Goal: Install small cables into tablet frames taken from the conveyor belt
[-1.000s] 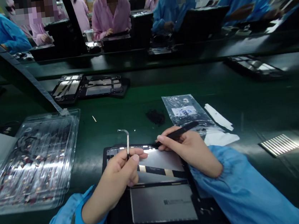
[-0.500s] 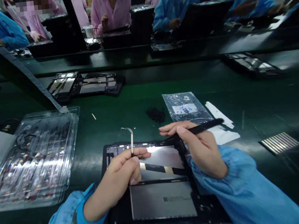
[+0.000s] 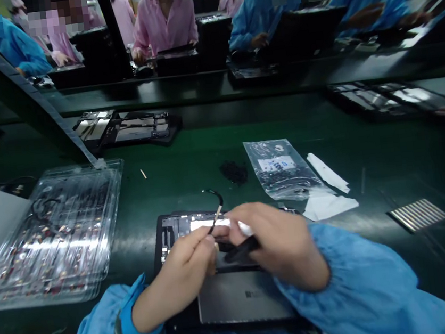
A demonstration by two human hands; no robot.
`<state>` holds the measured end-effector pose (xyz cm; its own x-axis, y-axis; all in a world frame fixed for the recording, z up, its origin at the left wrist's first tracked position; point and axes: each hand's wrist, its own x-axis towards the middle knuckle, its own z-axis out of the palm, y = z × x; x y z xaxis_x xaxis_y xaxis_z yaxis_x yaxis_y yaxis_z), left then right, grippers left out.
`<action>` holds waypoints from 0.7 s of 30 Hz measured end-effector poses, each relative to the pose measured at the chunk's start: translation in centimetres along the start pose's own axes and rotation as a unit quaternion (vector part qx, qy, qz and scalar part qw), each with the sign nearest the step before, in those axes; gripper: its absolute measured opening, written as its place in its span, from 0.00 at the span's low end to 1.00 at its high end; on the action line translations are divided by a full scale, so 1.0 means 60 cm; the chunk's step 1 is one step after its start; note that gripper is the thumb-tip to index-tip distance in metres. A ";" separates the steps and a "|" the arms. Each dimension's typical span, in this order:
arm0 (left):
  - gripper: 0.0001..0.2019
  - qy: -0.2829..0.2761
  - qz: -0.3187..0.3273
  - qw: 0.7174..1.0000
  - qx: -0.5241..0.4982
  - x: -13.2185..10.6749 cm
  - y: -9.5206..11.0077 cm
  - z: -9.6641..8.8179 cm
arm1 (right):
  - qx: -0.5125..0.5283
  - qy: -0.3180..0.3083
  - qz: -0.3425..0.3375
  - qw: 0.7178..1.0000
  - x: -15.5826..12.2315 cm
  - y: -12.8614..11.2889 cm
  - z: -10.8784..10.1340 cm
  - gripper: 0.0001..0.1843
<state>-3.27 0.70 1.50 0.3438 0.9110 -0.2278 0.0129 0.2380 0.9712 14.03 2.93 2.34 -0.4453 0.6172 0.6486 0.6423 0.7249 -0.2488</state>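
The left hand [image 3: 186,267] pinches a thin cable [image 3: 216,215] between its fingers near the frame's centre. The right hand [image 3: 285,240], just beside it, grips a blurred black tool [image 3: 242,249]; whether its fingertips touch the cable cannot be told. Beneath both lies an open device [image 3: 237,296], lower centre, on the counter [image 3: 182,163]. Farther out, a bag [image 3: 276,163] lies right of centre.

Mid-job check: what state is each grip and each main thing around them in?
Left grip: pinched on the cable.
Right grip: curled around the black tool; motion-blurred.
Cable: held up, upper end bent over.
Black tool: in hand, blurred.
Device: open, inner parts exposed.
Bag: lying flat; sealed or not, unclear.
Tray: loaded.
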 end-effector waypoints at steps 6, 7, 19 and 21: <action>0.17 -0.044 0.008 0.962 -0.269 0.003 0.002 -0.005 | 0.014 0.027 0.024 0.999 -0.011 0.009 -0.015 0.08; 0.16 -0.050 0.010 0.960 -0.276 0.003 0.001 -0.005 | 0.021 0.013 -0.002 1.000 -0.011 0.007 -0.013 0.08; 0.12 0.041 0.139 0.988 0.049 0.005 -0.011 0.001 | 0.288 -0.039 0.287 0.913 0.038 -0.005 0.006 0.11; 0.07 0.191 0.250 0.938 0.147 0.006 -0.015 0.001 | 0.216 0.007 0.221 0.951 0.031 -0.012 0.010 0.08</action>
<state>-3.11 0.80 0.56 0.0154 0.9518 0.3064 0.2176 -0.3023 0.9281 12.40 3.74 3.28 -0.1803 0.8890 0.4210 0.4468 0.4553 -0.7701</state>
